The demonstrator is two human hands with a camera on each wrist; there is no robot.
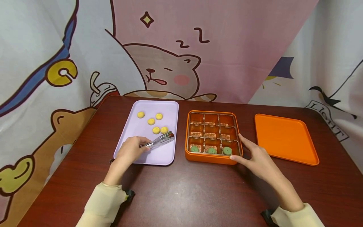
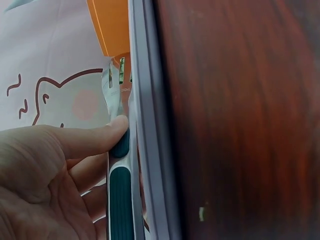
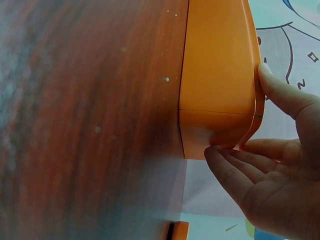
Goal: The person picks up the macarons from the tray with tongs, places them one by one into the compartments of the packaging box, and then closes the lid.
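My left hand (image 1: 129,150) holds metal food tongs (image 1: 160,140) with dark green grips (image 2: 121,195) over the lilac tray (image 1: 162,157). The thumb presses on the upper arm of the tongs. Several round yellow cookies (image 1: 151,121) lie on the tray, two of them near the tong tips; whether the tips touch one cannot be told. My right hand (image 1: 259,160) holds the near right corner of the orange box (image 1: 210,158), thumb at the front rim and fingers along the side wall. A clear divided insert fills the box, and three green cookies (image 1: 227,151) sit in its front row of compartments.
An orange lid (image 1: 286,138) lies flat on the brown table (image 1: 181,195), right of the box. A cartoon-printed curtain (image 1: 227,47) hangs behind and at both sides of the table.
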